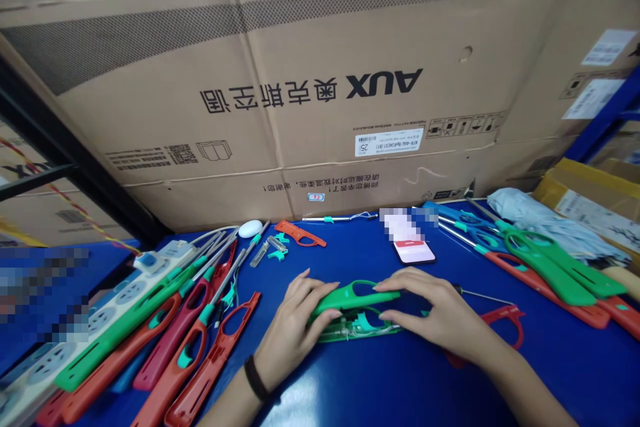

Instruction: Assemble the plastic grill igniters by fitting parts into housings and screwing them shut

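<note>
Between my two hands is a green gas lighter casing in two halves. The upper half-shell (345, 297) is tilted above the lower half (357, 330), where a teal trigger, thin wires and small inner parts show. My left hand (296, 317) grips the left end, fingers on top and thumb at the near side. My right hand (434, 310) pinches the right end of the upper shell between fingers and thumb. Behind my right hand lie a thin screwdriver (487, 297) and a red casing piece (507, 327), both partly covered.
Several coloured lighters (175, 353) lie at left along a white power strip (127, 300). More lighters (555, 273) are piled at right near a folded umbrella (545, 220). Toward the back are an orange shell (300, 234), a phone (413, 250) and a metal lighter tube (320, 219). A large carton (310, 33) stands behind.
</note>
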A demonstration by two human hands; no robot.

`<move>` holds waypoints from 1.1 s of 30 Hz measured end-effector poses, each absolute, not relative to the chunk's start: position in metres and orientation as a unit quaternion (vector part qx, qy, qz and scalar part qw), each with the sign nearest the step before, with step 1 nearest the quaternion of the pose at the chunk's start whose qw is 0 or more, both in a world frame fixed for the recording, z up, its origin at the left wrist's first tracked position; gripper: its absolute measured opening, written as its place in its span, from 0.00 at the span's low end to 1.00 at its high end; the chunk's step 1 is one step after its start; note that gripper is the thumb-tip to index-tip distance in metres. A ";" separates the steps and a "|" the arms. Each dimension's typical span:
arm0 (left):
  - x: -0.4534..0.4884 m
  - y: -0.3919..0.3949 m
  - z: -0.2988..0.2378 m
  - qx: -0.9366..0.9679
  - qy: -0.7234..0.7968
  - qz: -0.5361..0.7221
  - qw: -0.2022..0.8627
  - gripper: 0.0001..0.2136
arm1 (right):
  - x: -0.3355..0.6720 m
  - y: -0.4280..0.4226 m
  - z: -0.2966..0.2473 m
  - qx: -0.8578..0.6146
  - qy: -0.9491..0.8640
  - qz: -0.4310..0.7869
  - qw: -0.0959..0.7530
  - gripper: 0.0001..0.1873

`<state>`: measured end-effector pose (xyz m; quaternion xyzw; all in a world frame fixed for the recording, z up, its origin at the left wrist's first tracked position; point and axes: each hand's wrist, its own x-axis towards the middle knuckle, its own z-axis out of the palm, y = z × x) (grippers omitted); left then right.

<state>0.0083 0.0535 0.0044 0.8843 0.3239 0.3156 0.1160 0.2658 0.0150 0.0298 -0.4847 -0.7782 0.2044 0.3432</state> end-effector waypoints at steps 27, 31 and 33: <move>0.005 0.053 0.016 0.909 0.254 0.328 0.044 0.15 | 0.263 0.017 0.040 -0.570 -0.587 0.467 0.336 0.19; 0.007 0.052 0.019 0.900 0.274 0.329 0.083 0.12 | 0.266 0.015 0.037 -0.556 -0.660 0.404 0.304 0.14; 0.009 0.050 0.020 0.896 0.280 0.331 0.092 0.11 | 0.267 0.014 0.035 -0.548 -0.691 0.372 0.289 0.11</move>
